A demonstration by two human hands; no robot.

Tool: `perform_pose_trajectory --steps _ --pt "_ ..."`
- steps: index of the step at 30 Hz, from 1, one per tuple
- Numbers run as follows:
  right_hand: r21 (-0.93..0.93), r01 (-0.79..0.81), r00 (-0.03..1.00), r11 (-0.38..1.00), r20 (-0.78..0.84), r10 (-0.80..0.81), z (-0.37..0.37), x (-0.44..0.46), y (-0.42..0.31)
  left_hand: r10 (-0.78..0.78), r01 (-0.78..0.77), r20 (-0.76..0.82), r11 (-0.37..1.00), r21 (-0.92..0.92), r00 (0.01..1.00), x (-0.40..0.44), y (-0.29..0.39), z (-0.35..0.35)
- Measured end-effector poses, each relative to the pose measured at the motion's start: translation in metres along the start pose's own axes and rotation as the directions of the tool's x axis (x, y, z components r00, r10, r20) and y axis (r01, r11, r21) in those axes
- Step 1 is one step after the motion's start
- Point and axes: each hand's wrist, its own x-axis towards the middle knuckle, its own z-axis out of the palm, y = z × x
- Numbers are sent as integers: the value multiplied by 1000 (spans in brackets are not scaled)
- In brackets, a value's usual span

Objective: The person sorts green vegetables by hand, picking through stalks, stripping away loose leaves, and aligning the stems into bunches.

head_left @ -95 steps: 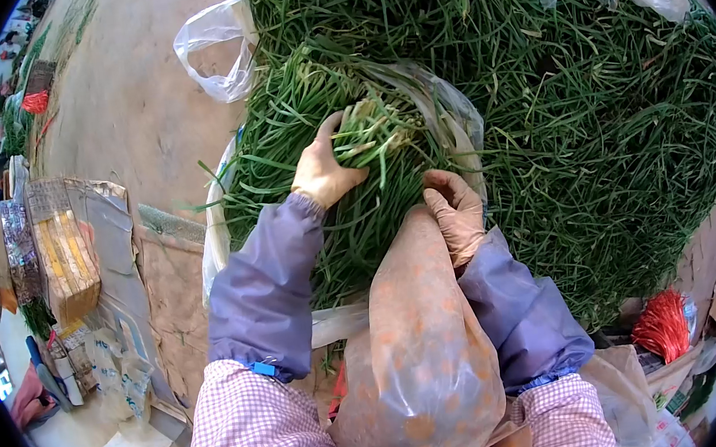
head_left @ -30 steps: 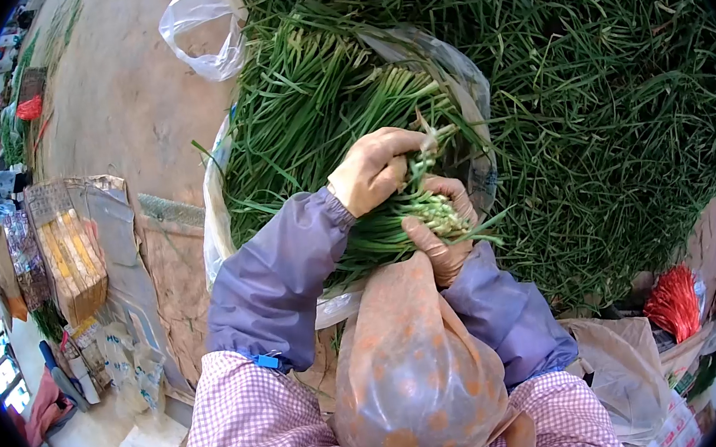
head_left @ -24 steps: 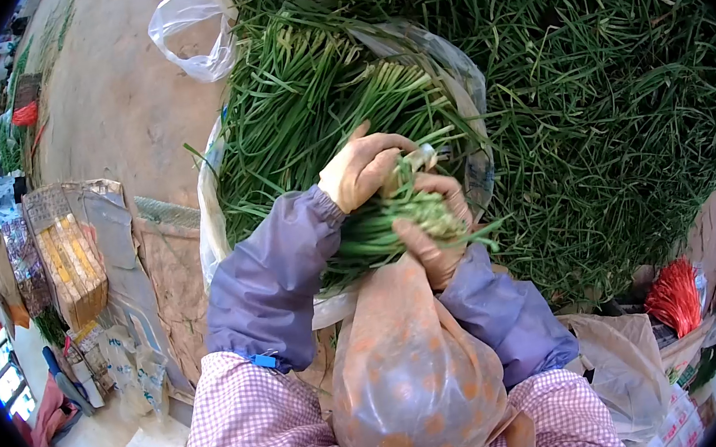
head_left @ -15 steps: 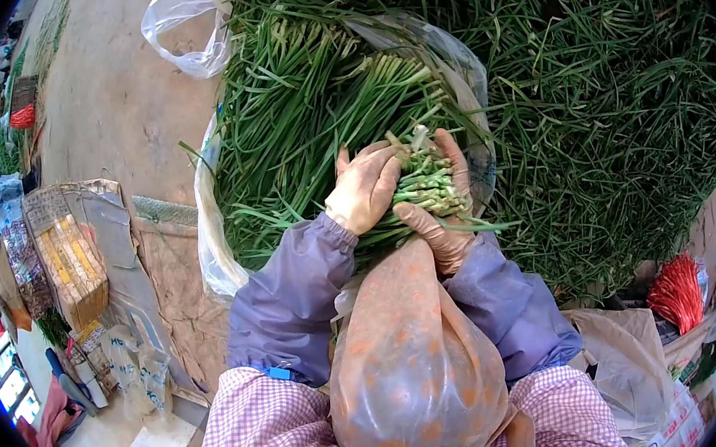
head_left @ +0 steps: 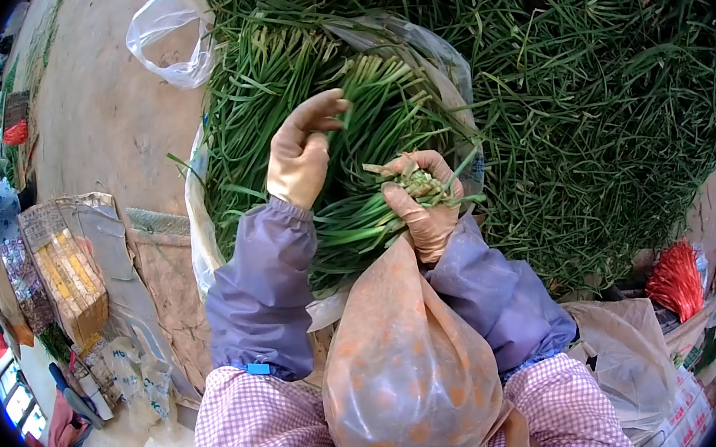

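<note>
My right hand point(head_left: 428, 207), in a tan glove, grips a bunch of chives point(head_left: 417, 181) around its pale cut ends. The long green leaves of this bunch trail to the left, low over the pile. My left hand point(head_left: 303, 152), gloved too, is raised above the leaves with thumb and fingers apart and nothing visible in it. Under both hands, stacked chives point(head_left: 274, 84) fill a clear plastic bag point(head_left: 198, 214) with rolled-down sides. Several cut ends there point up and to the right.
A large heap of loose chives point(head_left: 598, 102) spreads to the right. A plastic bag handle point(head_left: 173, 38) lies on the floor at upper left. Cardboard boxes point(head_left: 71, 271) stand at left, red ties point(head_left: 677, 282) at right. A stained plastic cover point(head_left: 407, 358) bulges at the front.
My left hand has let go of the bunch and moved left and up. My right hand has closed around the cut ends and shifted slightly left.
</note>
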Motion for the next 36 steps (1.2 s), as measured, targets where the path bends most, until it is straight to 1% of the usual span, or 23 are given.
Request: perform_pose_trajectory --steps 2,3,4,6,8,9,10,12,14,16,19,20,22,24,25,26,27,28,30,32,34,35,36 --pt "9 3 1000 1000 9 -3 -1 -2 2 -80 151 363 974 -172 929 5 18 7" --pt "11 -2 1000 1000 18 1 1 -3 1 -9 152 514 959 -238 857 8 9 16" --pt "13 -4 1000 1000 28 3 2 -4 -1 32 100 644 981 -167 764 13 -4 20" --pt "-8 -44 996 999 75 44 -1 -7 -5 -129 117 771 991 70 623 25 -45 26" --pt "20 4 993 1000 118 -6 -4 -11 -6 -101 -232 801 929 288 590 29 -82 27" --pt "77 -1 999 997 45 -3 0 -14 -16 -126 -311 832 889 336 540 30 -69 30" --pt "59 -130 991 990 19 129 -7 -19 -26 -162 -310 810 867 390 564 23 -76 34" --pt "79 -126 992 989 0 127 -24 -24 -41 -31 -715 885 576 395 465 14 -89 32" --pt "-16 -51 998 999 31 52 -54 -24 -71 -113 -836 903 346 427 414 0 -84 30" --pt "-62 70 997 996 -8 -70 -88 -22 -114 -71 -829 880 307 466 469 -13 -95 25" --pt "122 252 968 960 -21 -251 -153 -16 -185 -57 -843 864 193 502 501 -21 -120 25" --pt "166 357 934 919 -43 -355 -178 -11 -209 -134 -817 853 247 521 504 -20 -116 27" --pt "-103 235 886 966 -385 -257 -260 -1 -243 -76 -767 824 325 552 561 -23 -104 30" --pt "-300 515 797 803 -176 -578 -291 4 -274 -124 -616 766 520 592 631 -22 -74 30" --pt "-287 535 792 795 -156 -590 -272 -10 -302 -53 -510 698 643 571 714 -24 -55 31" --pt "-269 549 789 791 -146 -597 -255 -28 -326 -167 -217 633 848 483 756 -20 -40 28" --pt "-261 472 824 842 -210 -527 -254 -36 -347 -169 -87 576 916 391 800 -16 -26 24" --pt "-626 510 650 590 -168 -741 -262 -25 -357 -172 25 522 961 276 836 -9 -8 22" --pt "-539 674 403 506 -306 -862 -249 -8 -356 -85 -29 443 969 244 893 3 51 21" --pt "-464 739 388 489 -301 -871 -212 -19 -366 96 -170 365 970 176 926 -6 142 35" --pt "-355 843 367 403 -168 -915 -180 -21 -366 292 -428 474 880 207 830 -38 241 58" --pt "-319 830 411 457 -204 -889 -158 -31 -368 522 -728 571 652 212 634 -50 276 75" --pt "-270 818 457 508 -231 -859 -142 -39 -372 666 -925 650 333 181 367 -60 300 94"
